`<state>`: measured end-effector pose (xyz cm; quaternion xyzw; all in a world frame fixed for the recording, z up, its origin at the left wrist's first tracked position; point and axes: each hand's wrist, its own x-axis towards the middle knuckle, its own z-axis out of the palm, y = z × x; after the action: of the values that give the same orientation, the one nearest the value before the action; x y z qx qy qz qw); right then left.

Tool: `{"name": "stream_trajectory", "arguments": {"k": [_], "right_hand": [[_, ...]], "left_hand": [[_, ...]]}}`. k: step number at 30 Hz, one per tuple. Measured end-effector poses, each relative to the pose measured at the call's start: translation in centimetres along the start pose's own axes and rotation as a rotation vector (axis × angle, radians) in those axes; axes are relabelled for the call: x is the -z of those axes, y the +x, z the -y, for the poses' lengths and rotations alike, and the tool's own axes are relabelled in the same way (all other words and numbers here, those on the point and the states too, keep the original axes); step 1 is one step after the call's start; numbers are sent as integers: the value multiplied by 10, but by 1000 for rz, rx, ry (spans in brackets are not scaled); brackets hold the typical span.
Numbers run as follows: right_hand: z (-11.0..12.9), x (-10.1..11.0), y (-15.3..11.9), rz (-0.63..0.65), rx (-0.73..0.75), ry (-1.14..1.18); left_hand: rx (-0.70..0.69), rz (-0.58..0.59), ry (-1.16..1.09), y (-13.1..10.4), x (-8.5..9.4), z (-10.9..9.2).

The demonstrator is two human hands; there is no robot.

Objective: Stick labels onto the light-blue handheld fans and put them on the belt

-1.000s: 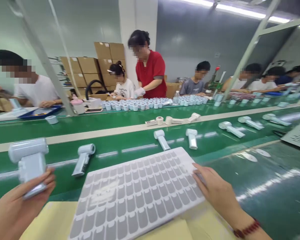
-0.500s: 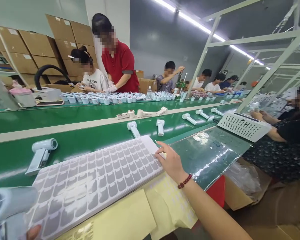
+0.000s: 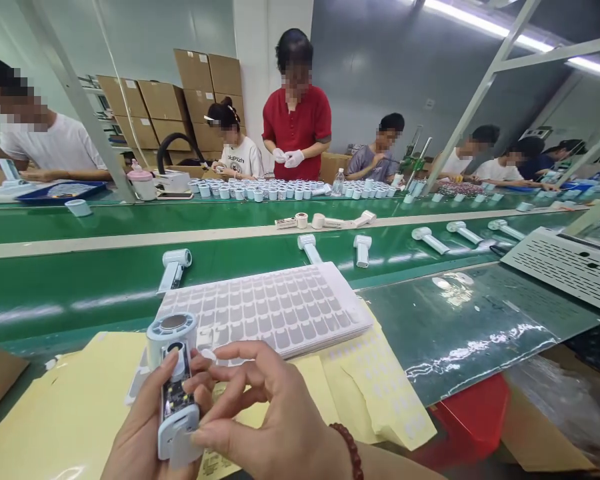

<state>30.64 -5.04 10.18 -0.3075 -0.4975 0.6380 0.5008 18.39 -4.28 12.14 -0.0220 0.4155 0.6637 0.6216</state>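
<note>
My left hand is wrapped round a light blue handheld fan, its round head up and its handle toward me. A dark strip with small electronic parts shows along the handle's face. My right hand pinches a small translucent sticker between thumb and finger, at the handle's lower end. Whether the sticker touches the handle there, I cannot tell. Just beyond the hands lies a stack of white sheets with rows of grey, tab-shaped stickers. Yellow backing paper lies beneath and beside it.
Several more fans, one of them here, lie along the green conveyor belt. Many light blue cups stand across it, where several co-workers sit or stand. A perforated white panel is at right, above a red stool.
My right hand has left the sheet's far right corner and come to the fan, holding a sticker. The left hand has brought the fan to the middle. The view has turned left.
</note>
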Motion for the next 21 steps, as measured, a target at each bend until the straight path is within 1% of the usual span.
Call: {"name": "stream_trajectory", "arguments": {"k": [4,9,14,19,21], "right_hand": [[0,-7,5,1,-8,6],[0,-10,7,-7,-7,-31],[-2,-10,8,1,-9,-59],[-1,-10,8,5,-15,-74],[0,-10,9,2,-20,-78]], "left_hand": [[-19,-66,-29,-2,-1,0],[-41,-78,-44,-2,-4,-1],[-55,-61,-38,-1,-1,-1],[-36,-95,-57,-2,0,-1],[-44,-81,-59,-1,2,0]]}}
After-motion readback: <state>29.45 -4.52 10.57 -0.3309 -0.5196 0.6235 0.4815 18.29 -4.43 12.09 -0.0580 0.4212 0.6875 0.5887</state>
